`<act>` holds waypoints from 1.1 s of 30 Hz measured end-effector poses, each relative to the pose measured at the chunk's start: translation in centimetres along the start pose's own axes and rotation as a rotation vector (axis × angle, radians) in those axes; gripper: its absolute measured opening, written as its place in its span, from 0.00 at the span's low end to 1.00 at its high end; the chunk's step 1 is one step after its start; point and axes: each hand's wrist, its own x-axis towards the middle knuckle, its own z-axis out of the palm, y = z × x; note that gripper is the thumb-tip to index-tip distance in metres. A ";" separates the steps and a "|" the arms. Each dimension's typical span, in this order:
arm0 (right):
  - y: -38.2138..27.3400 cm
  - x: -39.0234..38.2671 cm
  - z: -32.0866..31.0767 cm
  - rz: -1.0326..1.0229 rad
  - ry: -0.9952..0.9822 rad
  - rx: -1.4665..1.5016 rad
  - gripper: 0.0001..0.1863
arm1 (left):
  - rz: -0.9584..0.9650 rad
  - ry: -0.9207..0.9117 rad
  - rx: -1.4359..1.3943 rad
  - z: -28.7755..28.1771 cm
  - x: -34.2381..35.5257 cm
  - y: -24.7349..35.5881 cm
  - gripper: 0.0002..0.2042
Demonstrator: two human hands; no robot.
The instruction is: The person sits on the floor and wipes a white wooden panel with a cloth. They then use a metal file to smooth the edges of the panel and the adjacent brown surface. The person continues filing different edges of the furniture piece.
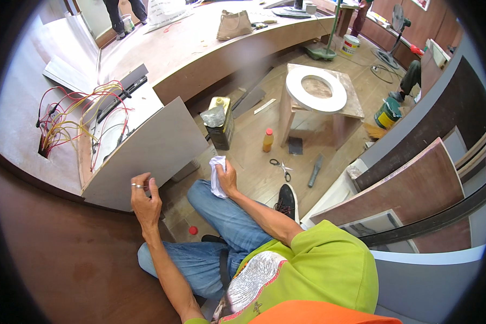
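Gripping a crumpled white cloth (216,181) in the right hand (228,180), with fingers and thumb clamped around it, just beside the bent knee of blue jeans (213,213); cannot tell whether resting on it. Holding the left hand (146,204) loosely curled, with thumb and fingers apart, in front of a flat grey panel (146,154) at the left; cannot tell whether touching its face. Wearing a silver-coloured ring (139,186) on that hand. Facing, behind the panel, a tangle of red and yellow wires (49,135) coming out of a cutout in a white surface (21,102). Having near the cloth a dark rectangular tin (221,135), topped with a crumpled silvery sheet (213,116). Also having, farther right on the wood-patterned floor (245,175), a red-capped bottle of orange liquid (268,141), spread scissors (287,174) and a thin dark square (295,146). Facing, beyond these, a wooden stool (353,104) with a flat white ring (336,97) lying on top.
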 end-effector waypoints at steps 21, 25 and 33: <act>4.1 -0.7 -0.7 0.094 0.024 0.117 0.22 | -0.811 -0.049 -0.861 10.0 -5.4 -3.5 0.24; 3.7 -0.7 -0.4 0.110 0.005 0.102 0.22 | -1.099 0.346 -1.197 13.8 -9.2 -8.6 0.33; 5.0 -0.6 -0.2 0.110 0.003 0.131 0.21 | -1.200 0.629 -1.517 13.6 -8.1 -11.6 0.43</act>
